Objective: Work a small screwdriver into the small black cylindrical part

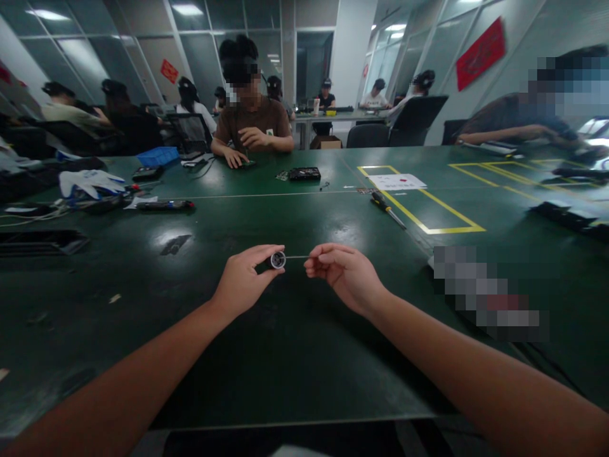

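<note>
Between the thumb and fingers of my left hand point(245, 279) is a small round black part point(278, 260) with a silvery rim, its open end turned toward me. My right hand point(345, 273) pinches a thin metal rod point(298, 257), which reaches leftward to the round part's rim. Whether the rod's tip goes inside or only touches the edge, I cannot tell. Both hands are raised over the green table point(295, 355), near its front middle.
Right of my hands lie a screwdriver point(387, 209), a paper sheet point(397, 182) and a blurred-out object point(485, 292). White gloves point(90, 184), a blue tray point(158, 156) and a dark tool point(164, 205) are at the left. Across the table sits a person point(252, 120) with a black device point(304, 173) nearby.
</note>
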{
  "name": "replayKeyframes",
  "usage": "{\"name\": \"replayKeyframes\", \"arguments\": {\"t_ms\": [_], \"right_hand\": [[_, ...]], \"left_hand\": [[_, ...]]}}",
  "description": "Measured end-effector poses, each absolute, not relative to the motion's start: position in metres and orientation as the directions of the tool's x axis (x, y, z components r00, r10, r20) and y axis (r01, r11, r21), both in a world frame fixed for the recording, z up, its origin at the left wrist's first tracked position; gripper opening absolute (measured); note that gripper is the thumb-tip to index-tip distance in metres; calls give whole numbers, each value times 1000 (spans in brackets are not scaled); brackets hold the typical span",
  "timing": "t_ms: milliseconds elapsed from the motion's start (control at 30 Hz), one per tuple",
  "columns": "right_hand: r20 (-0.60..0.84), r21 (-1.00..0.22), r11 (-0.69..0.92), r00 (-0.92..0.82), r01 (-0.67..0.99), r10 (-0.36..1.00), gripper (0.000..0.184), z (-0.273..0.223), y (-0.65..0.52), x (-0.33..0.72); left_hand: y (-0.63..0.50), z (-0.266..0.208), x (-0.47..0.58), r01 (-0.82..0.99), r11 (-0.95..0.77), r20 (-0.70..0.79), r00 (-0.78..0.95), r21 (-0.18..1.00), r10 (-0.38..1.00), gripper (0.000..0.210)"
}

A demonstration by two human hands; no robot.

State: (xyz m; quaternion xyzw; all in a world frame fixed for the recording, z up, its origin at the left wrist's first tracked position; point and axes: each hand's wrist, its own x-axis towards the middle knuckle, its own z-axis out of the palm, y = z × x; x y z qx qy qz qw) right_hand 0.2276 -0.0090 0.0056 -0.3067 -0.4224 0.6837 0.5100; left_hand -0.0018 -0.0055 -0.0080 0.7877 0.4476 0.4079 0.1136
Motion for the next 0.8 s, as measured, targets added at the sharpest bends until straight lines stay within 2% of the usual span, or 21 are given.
{"name": "replayKeyframes", "arguments": {"t_ms": [400,600,667,800], "right_hand": [[119,-970,41,-318,-241,941,9,5,-15,226],[200,-951,124,-258,-284,945,18,1,-16,223],[234,-962,191,-233,-194,944,17,3,-17,224],[306,-936,341,-270,93,913,19,10,-22,227]], "left_hand": [[-5,-8,-2,610,-586,536,293,533,792,38],[-4,-10,-3,616,-588,534,300,525,791,39],[-5,-9,-3,629,-593,535,311,504,785,40],[-6,-8,-3,640,-619,523,371,455,767,41]]}}
